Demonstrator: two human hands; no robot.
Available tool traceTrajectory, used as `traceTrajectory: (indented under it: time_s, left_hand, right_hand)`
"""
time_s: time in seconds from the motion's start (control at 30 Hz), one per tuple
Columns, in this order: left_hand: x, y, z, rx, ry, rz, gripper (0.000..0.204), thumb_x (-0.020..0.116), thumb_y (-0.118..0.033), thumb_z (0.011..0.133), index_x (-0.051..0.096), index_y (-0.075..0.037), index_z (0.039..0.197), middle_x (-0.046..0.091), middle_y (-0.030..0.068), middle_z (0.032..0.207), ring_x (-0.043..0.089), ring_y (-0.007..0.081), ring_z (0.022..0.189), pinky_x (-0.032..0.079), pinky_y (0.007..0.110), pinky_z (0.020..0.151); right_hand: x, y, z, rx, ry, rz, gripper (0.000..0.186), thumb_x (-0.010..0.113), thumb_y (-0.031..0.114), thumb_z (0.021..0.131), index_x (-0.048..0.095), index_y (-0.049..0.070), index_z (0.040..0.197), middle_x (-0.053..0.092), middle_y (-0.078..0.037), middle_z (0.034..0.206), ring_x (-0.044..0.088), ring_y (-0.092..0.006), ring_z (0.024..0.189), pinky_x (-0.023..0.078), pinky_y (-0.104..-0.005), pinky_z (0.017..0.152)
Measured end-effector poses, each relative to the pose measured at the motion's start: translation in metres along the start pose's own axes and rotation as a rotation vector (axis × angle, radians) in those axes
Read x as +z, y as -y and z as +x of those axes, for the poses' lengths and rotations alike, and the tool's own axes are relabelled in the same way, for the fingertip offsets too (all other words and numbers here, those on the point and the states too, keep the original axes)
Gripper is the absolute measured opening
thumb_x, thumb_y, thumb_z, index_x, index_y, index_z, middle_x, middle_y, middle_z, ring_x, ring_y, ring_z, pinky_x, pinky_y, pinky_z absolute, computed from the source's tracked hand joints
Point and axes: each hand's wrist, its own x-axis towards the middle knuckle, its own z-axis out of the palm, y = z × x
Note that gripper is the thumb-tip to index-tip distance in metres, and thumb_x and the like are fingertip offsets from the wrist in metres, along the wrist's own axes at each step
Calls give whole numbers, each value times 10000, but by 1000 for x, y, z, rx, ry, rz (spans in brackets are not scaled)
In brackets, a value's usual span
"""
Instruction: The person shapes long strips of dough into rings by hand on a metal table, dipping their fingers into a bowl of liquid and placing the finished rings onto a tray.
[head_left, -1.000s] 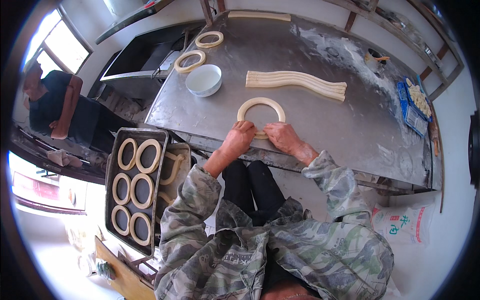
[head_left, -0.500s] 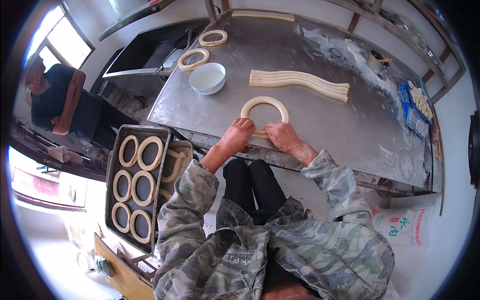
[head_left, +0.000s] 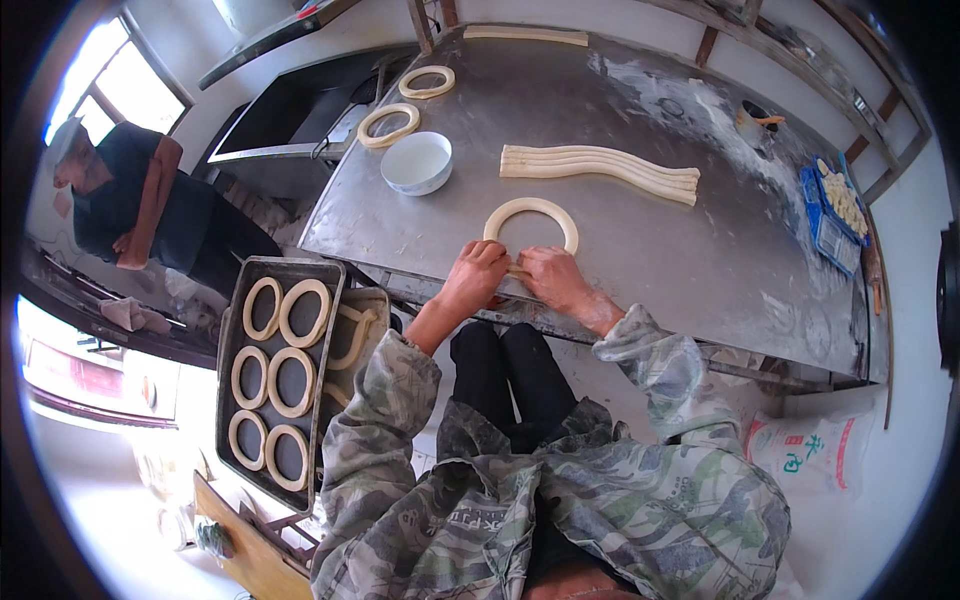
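A ring of pale dough [head_left: 532, 205] lies on the metal table close to its front edge. At the ring's near side, my left hand [head_left: 476, 274] has its fingers closed on the dough. Just beside it, my right hand [head_left: 556, 277] also grips the near part of the ring, its fingers pressed together. A short bit of dough shows between the two hands; the rest of the join is hidden under my fingers. Beyond the ring lie several dough strips [head_left: 598, 172] side by side. A white bowl [head_left: 416, 165] stands to the left of the ring.
Two dough rings [head_left: 388, 126] lie behind the bowl. A dark tray [head_left: 232, 345] with several dough rings sits at my left, over a second tray. A blue packet [head_left: 832, 238] with dough scraps is at the right. A person [head_left: 128, 195] stands far left, arms folded.
My right hand has shifted left, closer to my left hand, along the near side of the ring. The view has tilted slightly. The person at the far left has moved a little.
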Motion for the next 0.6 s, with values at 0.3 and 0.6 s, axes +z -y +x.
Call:
traceTrajectory:
  time_s: [0.3, 0.6]
  left_hand:
    - [3, 9, -9, -359, -128, -59, 179, 705, -157, 820, 712, -58, 969, 653, 100, 1075, 624, 317, 1041, 503, 455, 891]
    - [12, 17, 43, -913, 234, 173, 408, 725, -395, 829, 768, -21, 988, 632, 160, 1174, 566, 343, 1164, 506, 467, 907]
  right_hand:
    - [14, 12, 10, -12, -97, -9, 97, 646, 156, 825, 663, 61, 832, 654, -131, 904, 665, -357, 884, 516, -484, 781]
    - [-15, -53, 29, 361, -298, -252, 234, 724, 269, 829, 687, 39, 846, 663, -134, 952, 659, -359, 909, 539, -482, 803]
